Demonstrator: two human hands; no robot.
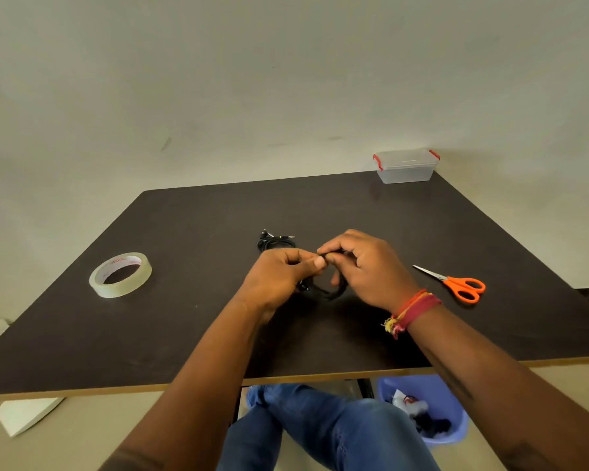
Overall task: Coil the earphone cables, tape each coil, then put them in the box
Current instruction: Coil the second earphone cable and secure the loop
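Note:
Above the middle of the dark table [191,321], both hands hold a black earphone coil [327,294]. My left hand [279,277] pinches its top with thumb and fingers. My right hand [364,266] grips the same spot from the other side, and the loop hangs below between the two hands. A second black earphone coil [275,242] lies on the table just behind my left hand, its plug pointing right. A roll of clear tape [120,274] lies flat at the left. The clear box [406,165] with red clips stands closed at the far right corner.
Orange-handled scissors [456,284] lie to the right of my right hand, blades pointing left. A blue bin [425,409] with scraps sits on the floor under the table's near right edge. My knees in jeans show below the near edge.

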